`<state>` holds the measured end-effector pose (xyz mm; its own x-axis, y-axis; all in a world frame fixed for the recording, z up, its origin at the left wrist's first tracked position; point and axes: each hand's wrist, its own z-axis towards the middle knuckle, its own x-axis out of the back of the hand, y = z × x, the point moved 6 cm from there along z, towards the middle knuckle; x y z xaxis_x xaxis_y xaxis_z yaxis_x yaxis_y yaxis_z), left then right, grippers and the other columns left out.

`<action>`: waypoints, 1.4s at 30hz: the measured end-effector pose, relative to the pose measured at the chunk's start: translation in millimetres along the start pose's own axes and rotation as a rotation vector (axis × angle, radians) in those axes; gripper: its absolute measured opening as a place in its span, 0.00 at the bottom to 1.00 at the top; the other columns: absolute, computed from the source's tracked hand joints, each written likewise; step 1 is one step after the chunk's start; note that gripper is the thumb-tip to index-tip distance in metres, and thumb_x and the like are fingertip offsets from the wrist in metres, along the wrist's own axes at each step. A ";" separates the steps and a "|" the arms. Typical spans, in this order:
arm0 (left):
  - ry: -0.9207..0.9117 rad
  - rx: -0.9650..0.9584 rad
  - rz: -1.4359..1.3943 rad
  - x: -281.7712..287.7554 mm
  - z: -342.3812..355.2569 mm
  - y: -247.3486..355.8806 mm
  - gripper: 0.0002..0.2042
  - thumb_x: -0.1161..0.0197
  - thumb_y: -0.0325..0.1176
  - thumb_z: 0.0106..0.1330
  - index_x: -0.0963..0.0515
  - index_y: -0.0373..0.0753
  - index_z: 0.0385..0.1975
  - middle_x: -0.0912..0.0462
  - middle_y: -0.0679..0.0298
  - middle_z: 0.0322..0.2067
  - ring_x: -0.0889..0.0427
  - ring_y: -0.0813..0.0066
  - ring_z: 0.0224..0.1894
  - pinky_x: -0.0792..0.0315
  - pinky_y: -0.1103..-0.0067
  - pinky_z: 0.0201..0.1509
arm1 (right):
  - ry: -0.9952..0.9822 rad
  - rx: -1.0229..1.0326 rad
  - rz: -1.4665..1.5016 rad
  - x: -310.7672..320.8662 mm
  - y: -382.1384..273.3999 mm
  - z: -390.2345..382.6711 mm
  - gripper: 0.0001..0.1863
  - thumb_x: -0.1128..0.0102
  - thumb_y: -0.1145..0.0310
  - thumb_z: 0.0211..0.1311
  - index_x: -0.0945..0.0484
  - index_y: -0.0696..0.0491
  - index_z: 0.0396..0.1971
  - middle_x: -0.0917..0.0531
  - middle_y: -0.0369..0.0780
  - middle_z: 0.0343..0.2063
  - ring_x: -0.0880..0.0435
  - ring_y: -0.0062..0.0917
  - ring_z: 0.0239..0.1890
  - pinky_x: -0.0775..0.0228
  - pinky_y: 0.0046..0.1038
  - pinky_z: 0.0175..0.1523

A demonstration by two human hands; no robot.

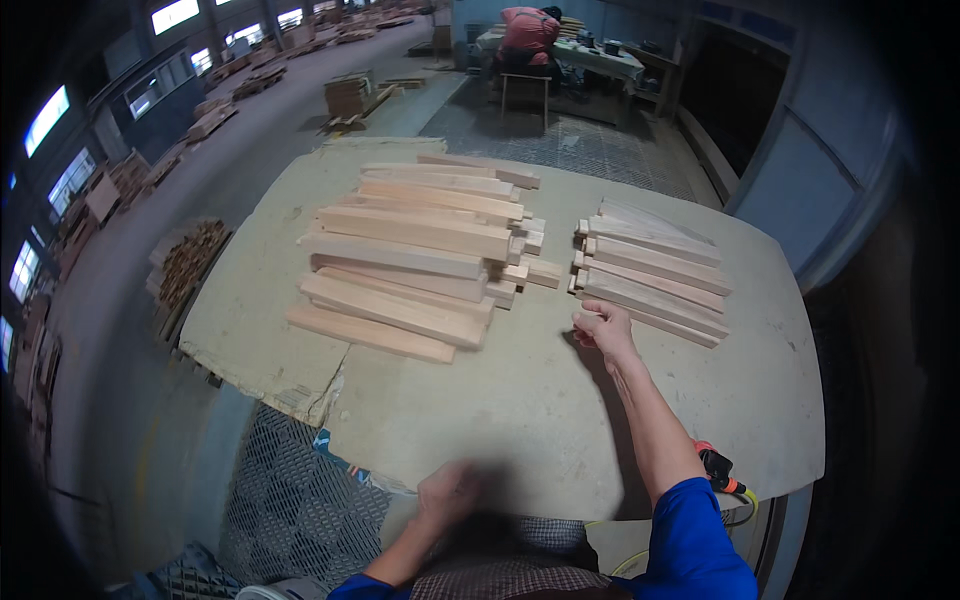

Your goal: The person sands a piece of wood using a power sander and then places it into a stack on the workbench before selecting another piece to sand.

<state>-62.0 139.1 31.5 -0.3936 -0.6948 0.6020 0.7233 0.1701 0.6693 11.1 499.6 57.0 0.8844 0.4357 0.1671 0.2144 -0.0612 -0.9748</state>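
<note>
Pale wood strips (412, 232) heaped left on tabletop (480, 400); greyer row (655, 263) near-parallel — presumably for easy reach. Right hand (605, 326) beside row, fingers curled (hold unclear); left hand (447, 489) blurred — can't tell.

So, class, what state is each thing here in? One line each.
Left wooden pieces: piled, ends uneven.
Right wooden pieces: laid side by side.
Table: cracked near its front-left edge.
Red-and-black tool: lying by the table's edge.
Far table: cluttered.
Right grip: curled, contact unclear.
Left grip: blurred, closure unclear.
</note>
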 end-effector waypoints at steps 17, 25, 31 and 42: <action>-0.086 0.104 -0.070 -1.2 -12.2 -12.2 0.13 0.32 0.39 0.60 0.19 0.38 0.39 0.16 0.56 0.34 0.16 0.56 0.34 0.22 0.68 0.37 | -0.177 0.553 -0.905 -173.4 -64.5 -88.8 0.26 0.24 0.60 0.47 0.26 0.61 0.38 0.17 0.55 0.32 0.16 0.50 0.36 0.25 0.45 0.41; 0.000 0.151 -0.358 5.2 -16.1 -17.1 0.14 0.31 0.31 0.58 0.20 0.34 0.42 0.17 0.57 0.28 0.16 0.63 0.27 0.22 0.74 0.34 | -0.325 0.468 -0.981 -24.3 -5.4 -168.0 0.22 0.27 0.62 0.50 0.28 0.57 0.38 0.20 0.53 0.35 0.20 0.52 0.40 0.29 0.47 0.45; 0.020 -0.165 0.116 72.5 5.6 7.8 0.28 0.25 0.33 0.48 0.25 0.33 0.52 0.26 0.48 0.53 0.24 0.49 0.52 0.27 0.64 0.55 | -0.257 0.456 -1.155 67.2 2.7 -218.2 0.31 0.29 0.69 0.50 0.28 0.52 0.57 0.23 0.52 0.45 0.21 0.51 0.45 0.27 0.45 0.49; -0.533 -0.162 0.359 72.1 35.2 -22.1 0.24 0.25 0.42 0.51 0.26 0.33 0.39 0.23 0.49 0.40 0.25 0.46 0.45 0.29 0.61 0.46 | -0.015 0.312 -1.216 195.0 3.3 -231.6 0.47 0.23 0.57 0.44 0.37 0.43 0.67 0.21 0.49 0.42 0.20 0.47 0.43 0.27 0.44 0.48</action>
<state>-126.3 109.9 75.4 -0.3084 -0.1668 0.9365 0.9218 0.1906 0.3376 280.3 376.4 120.6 0.1782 0.0716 0.9814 0.7780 0.6004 -0.1851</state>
